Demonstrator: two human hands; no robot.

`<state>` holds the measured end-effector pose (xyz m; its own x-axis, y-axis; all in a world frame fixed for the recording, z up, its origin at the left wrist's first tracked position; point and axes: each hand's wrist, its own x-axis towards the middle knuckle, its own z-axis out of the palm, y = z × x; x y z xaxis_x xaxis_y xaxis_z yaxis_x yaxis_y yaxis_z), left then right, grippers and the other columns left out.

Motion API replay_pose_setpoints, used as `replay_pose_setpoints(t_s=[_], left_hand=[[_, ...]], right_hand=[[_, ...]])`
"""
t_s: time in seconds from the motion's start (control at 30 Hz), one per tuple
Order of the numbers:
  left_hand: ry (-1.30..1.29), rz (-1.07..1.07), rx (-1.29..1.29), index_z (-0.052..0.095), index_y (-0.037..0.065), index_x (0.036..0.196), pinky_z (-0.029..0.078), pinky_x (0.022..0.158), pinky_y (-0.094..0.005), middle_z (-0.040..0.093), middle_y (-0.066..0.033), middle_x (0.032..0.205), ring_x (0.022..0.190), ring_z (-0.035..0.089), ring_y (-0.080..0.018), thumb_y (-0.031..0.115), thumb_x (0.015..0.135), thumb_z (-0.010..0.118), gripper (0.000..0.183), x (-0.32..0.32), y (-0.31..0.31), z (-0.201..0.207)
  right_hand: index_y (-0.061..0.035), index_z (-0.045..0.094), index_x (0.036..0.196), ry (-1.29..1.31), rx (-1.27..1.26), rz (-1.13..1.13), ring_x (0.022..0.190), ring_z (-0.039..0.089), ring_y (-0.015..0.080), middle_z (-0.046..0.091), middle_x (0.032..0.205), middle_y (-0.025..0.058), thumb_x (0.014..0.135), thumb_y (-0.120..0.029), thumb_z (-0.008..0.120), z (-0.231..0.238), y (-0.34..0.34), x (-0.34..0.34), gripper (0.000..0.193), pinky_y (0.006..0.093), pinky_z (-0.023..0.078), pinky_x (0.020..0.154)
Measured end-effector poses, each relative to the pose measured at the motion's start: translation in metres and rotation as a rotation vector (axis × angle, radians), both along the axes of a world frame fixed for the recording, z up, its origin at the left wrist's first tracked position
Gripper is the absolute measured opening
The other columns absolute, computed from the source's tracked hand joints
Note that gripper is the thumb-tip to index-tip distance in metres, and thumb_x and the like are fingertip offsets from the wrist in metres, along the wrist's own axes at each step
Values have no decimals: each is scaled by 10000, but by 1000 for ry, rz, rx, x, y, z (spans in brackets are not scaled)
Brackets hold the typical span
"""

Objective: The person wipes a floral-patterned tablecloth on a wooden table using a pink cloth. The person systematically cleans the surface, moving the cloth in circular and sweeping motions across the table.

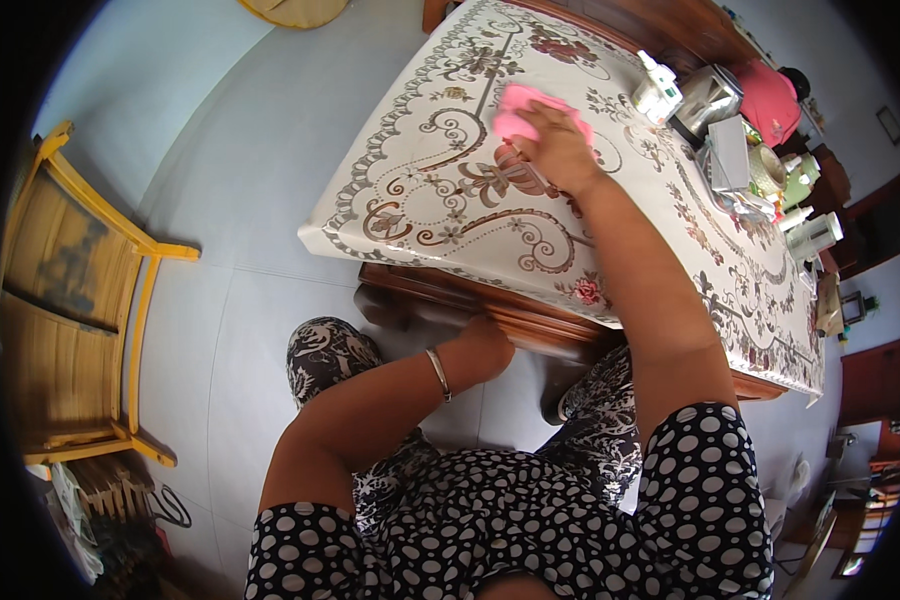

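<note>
A pink cloth [518,122] lies bunched on a white, flower-patterned tablecloth [440,185]. My right hand [560,145] presses on the cloth with its fingers over it, the arm stretched across the table. Lower down, my left hand [485,350] is bent in close to the wooden table edge [545,325], below the tablecloth's hem. Its rounded back shows, but its fingers are hidden, and a silver bangle [439,374] circles that wrist.
On the table's right side stand a white bottle [657,92], a steel kettle [715,95], a white box [729,155] and a white canister [816,236]. A yellow wooden chair [75,275] stands at left, with stacked goods [120,490] below it. Behind the kettle is a pink shape [768,105].
</note>
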<state>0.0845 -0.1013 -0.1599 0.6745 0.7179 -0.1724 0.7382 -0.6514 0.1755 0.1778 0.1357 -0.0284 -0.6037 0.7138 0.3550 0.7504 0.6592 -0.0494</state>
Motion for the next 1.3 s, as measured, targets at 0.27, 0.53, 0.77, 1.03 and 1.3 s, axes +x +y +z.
replay_pose_setpoints(t_s=[0.27,0.53,0.77,1.03,1.3], left_hand=[[-57,-101,123,652,44,717,464,736,-464,618,-168,725,739,614,-301,156,695,553,152,-3,5,-15],[-36,-133,63,640,65,750,466,704,-400,629,-114,744,748,612,-276,226,649,670,192,-10,-11,7],[-41,-146,20,625,64,802,467,694,-379,622,-91,749,784,609,-255,252,691,679,225,-10,-19,26],[28,-127,-64,621,61,818,469,722,-390,625,-87,756,812,606,-255,243,704,662,219,1,-11,14],[6,-118,-96,611,69,829,437,798,-395,616,-80,782,831,593,-252,206,698,636,191,0,-15,11]], right_hand=[[-120,527,1200,40,107,-447,1227,387,280,464,1287,129,834,-371,554,-5,-16,210,445,385,269,1038],[-26,474,1234,79,35,-741,1213,391,331,447,1284,190,860,-339,536,-1,-109,338,492,400,268,1032],[-69,496,1226,-8,82,-739,1195,401,327,458,1281,153,843,-374,544,-5,-89,313,492,415,285,1018],[-61,509,1196,56,150,-470,1177,414,345,467,1261,190,833,-367,554,-7,1,231,477,410,333,981],[-84,447,1269,16,52,-665,1246,332,355,369,1336,205,828,-450,513,-10,84,211,577,406,283,1026]])
